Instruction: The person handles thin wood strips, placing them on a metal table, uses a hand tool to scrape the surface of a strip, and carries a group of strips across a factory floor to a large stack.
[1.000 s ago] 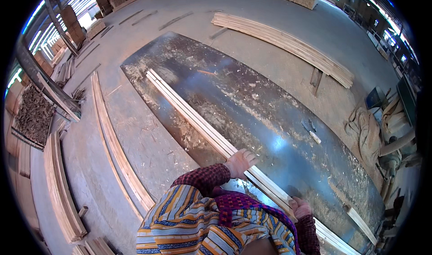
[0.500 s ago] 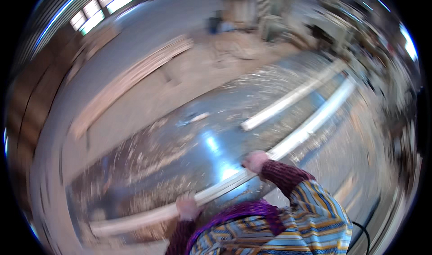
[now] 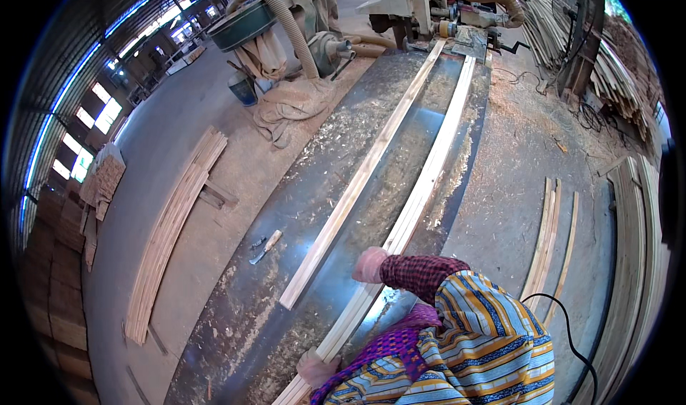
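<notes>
Wooden strips [image 3: 427,176] along a chip-strewn dark table [image 3: 318,183], machines [image 3: 396,5] beyond

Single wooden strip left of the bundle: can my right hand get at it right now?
Probably yes: only tabletop seems to lie between your right hand and the single strip, though that hand is on the bundle.

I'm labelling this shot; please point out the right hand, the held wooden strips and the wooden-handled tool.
Right hand [image 3: 369,265], head view: back of hand.
Held wooden strips [image 3: 409,218], head view: upper faces.
Wooden-handled tool [image 3: 273,241], head view: handle.
</notes>
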The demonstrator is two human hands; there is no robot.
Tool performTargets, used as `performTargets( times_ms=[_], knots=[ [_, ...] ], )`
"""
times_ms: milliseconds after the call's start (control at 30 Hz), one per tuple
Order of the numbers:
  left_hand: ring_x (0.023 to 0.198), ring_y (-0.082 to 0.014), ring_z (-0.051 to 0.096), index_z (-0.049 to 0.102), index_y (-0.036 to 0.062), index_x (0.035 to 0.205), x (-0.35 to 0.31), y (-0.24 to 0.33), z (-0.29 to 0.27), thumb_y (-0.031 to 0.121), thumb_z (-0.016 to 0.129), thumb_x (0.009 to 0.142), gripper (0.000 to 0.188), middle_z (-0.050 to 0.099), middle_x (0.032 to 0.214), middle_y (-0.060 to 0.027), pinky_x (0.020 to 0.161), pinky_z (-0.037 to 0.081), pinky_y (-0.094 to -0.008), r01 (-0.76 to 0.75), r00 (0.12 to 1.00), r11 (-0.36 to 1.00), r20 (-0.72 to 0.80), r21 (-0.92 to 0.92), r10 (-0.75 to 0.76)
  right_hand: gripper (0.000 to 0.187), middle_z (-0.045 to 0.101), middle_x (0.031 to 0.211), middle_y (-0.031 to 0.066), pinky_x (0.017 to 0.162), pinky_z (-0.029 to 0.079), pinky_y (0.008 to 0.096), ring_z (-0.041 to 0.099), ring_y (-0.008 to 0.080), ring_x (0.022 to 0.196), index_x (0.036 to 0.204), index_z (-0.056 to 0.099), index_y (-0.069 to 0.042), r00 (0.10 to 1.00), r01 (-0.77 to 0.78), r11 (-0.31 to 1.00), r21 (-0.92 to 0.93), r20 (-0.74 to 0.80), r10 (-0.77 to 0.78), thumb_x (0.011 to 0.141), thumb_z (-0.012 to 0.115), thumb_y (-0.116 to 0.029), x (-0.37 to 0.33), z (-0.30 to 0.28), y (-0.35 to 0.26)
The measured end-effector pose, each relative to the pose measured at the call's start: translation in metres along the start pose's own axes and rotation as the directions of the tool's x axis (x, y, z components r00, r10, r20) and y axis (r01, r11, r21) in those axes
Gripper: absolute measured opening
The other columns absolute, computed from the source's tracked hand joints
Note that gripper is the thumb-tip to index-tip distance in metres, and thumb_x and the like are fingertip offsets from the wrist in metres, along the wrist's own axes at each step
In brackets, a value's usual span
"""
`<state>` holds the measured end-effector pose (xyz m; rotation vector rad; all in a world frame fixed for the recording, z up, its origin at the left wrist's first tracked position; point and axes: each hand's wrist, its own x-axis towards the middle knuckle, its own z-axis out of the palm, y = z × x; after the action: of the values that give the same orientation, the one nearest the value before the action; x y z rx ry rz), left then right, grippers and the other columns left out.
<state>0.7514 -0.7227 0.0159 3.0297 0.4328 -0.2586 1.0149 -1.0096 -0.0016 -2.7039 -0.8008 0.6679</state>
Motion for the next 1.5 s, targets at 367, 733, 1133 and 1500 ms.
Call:
performTargets(
  times_ms=[367, 733, 1133, 1500],
  knots=[
    [0.106, -0.0308, 0.066, 0.069, 0.0121, 0.109, 0.009, 0.018, 0.003, 0.057, 0.089, 0.060, 0.070, 0.071, 0.104, -0.0106, 0.095, 0.047, -0.0471, 0.013, 0.999, 1.000, 0.032, -0.008, -0.013, 0.044, 0.076, 0.103, 0.0167, 0.090, 0.055, 0.0523, 0.071, 0.0390, 0.101, 0.103, 0.079, -0.014, 0.999, 0.030, 0.999, 0.027, -0.032, -0.029, 0.098, 0.052, -0.048, -0.012, -0.018, 0.018],
    [0.115, -0.0300, 0.064, 0.066, 0.0144, 0.130, 0.007, 0.022, -0.002, 0.062, 0.089, 0.060, 0.088, 0.070, 0.116, -0.0095, 0.103, 0.043, -0.0469, 0.068, 0.996, 0.998, 0.064, -0.008, -0.068, 0.043, 0.076, 0.102, 0.0163, 0.088, 0.057, 0.0522, 0.072, 0.0397, 0.099, 0.103, 0.078, -0.013, 0.998, -0.023, 1.000, 0.015, -0.062, 0.024, 0.098, 0.052, -0.047, -0.008, -0.021, 0.010],
    [0.120, -0.0247, 0.063, 0.066, 0.0172, 0.131, 0.012, 0.004, 0.042, 0.069, 0.081, 0.063, 0.087, 0.068, 0.126, -0.0067, 0.103, 0.044, -0.0434, 0.210, 0.962, 0.964, 0.142, 0.161, -0.233, 0.038, 0.070, 0.122, 0.0135, 0.099, 0.053, 0.0459, 0.065, 0.0330, 0.120, 0.124, 0.070, -0.014, 0.957, -0.117, 0.949, -0.292, -0.288, 0.029, 0.089, 0.069, -0.030, 0.066, -0.096, 0.054],
    [0.105, -0.0322, 0.065, 0.069, 0.0133, 0.118, 0.005, 0.003, 0.032, 0.069, 0.082, 0.065, 0.078, 0.069, 0.105, -0.0106, 0.097, 0.043, -0.0484, -0.049, 0.994, 0.994, -0.107, -0.097, 0.039, 0.063, 0.067, 0.128, 0.0091, 0.099, 0.053, 0.0425, 0.064, 0.0292, 0.120, 0.129, 0.065, -0.011, 0.914, 0.404, 0.838, -0.367, 0.128, -0.385, 0.074, 0.082, -0.038, 0.135, -0.087, -0.055]
  ],
)
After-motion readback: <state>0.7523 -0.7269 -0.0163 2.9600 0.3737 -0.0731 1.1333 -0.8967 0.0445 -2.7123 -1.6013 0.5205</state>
